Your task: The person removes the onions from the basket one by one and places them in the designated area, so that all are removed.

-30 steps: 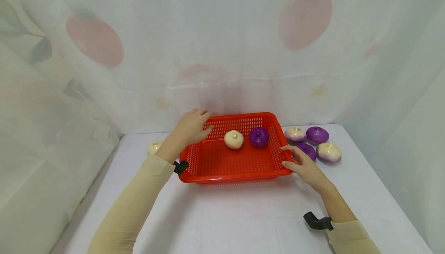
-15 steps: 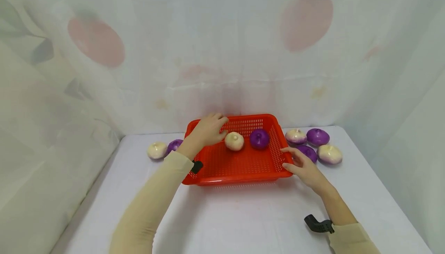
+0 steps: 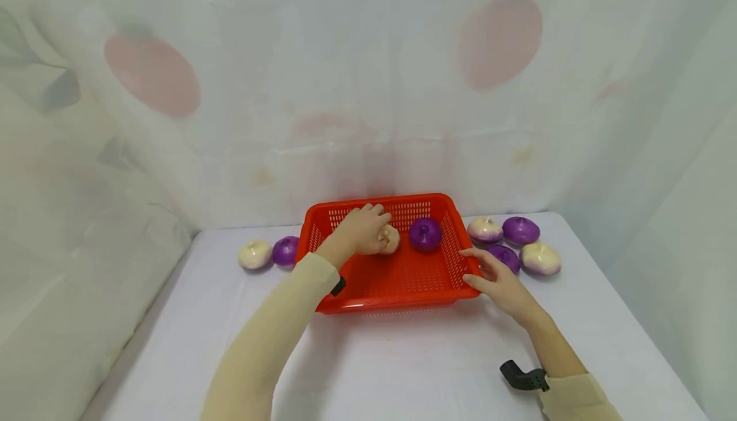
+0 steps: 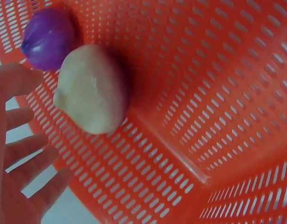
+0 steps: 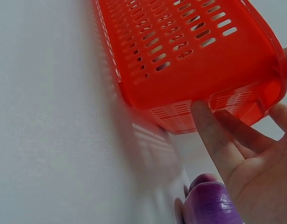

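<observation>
My left hand (image 3: 361,230) reaches into the red plastic basket (image 3: 391,301), its fingers over a white-and-purple onion (image 3: 393,239). In the left wrist view that pale onion (image 4: 89,91) lies on the basket floor, and the thumb and loosely bent fingers are apart from it. A purple onion (image 3: 425,235) sits beside it in the basket. At the basket's right side, my right hand (image 3: 502,285) holds the rim. The right wrist view shows my fingers (image 5: 211,133) against the basket's outer wall.
Right of the basket stand several onions, such as a purple one (image 3: 521,230) and a pale one (image 3: 540,259). On the left, a pale onion (image 3: 255,255) and a purple onion (image 3: 285,251) rest on the white tablecloth (image 3: 403,370). A printed curtain (image 3: 368,75) hangs behind.
My left hand has moved right and down, from the basket's left rim to over the pale onion, uncovering the onions on the left. The right hand stays at the rim.
</observation>
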{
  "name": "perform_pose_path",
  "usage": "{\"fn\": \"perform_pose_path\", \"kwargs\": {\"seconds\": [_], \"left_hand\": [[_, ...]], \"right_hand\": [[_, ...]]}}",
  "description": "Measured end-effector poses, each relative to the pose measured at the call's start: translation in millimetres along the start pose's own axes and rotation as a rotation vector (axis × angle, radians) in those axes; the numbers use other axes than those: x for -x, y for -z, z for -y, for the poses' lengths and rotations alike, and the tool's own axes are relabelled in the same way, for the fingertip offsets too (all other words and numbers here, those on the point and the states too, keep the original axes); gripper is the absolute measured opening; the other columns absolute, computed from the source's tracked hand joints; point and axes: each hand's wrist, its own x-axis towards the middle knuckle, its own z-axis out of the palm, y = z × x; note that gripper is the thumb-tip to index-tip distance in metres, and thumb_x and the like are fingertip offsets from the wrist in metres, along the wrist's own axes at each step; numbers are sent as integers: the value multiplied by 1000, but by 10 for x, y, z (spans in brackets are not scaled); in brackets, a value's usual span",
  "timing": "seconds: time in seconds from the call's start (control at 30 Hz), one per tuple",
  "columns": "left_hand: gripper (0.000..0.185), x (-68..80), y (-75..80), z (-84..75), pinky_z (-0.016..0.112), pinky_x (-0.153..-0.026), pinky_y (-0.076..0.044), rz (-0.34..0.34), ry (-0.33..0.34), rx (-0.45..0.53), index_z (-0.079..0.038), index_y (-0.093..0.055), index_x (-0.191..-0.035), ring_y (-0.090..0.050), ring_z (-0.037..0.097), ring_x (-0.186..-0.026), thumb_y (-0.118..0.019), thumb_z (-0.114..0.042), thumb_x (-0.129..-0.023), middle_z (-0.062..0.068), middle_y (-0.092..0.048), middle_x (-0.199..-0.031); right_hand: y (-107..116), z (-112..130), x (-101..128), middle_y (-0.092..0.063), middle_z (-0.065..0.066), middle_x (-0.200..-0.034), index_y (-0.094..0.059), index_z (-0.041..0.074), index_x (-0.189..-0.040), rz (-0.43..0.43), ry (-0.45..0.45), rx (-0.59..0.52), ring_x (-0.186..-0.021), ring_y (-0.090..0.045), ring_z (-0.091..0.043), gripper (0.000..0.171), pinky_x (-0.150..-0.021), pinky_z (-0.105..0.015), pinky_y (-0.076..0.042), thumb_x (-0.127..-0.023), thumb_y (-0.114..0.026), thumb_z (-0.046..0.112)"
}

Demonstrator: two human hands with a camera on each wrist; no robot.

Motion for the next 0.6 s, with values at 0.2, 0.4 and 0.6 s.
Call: {"fn": "perform_pose_path", "kwargs": {"seconds": [0.2,0.4,0.6], "left_hand": [[55,-86,-114,-83,52,-114,-36,78,34,68,-18,-52,-145,-39,35,-141,-65,-37,-95,11,-44,-150],[53,-130,-231,-117,58,-115,-33,143,84,133,-20,-47,-152,-28,37,-149,-53,-37,-102,14,-32,-161],[63,-150,-270,-136,59,-109,-41,143,99,135,-22,-46,-152,-31,35,-146,-69,-34,-95,12,-35,-158]], "right_hand": [[6,-26,-9,-36,-25,-155,-46,4,-145,-3,17,-13,-135,-45,-49,49,-94,-30,-54,-100,-64,13],[4,-51,-9,-35,-25,-155,-46,5,-145,4,22,-18,-134,-45,-49,49,-95,-30,-54,-100,-64,14],[-13,-58,-9,-36,-25,-154,-46,4,-145,5,27,-23,-133,-47,-49,49,-94,-31,-55,-100,-64,13]]}}
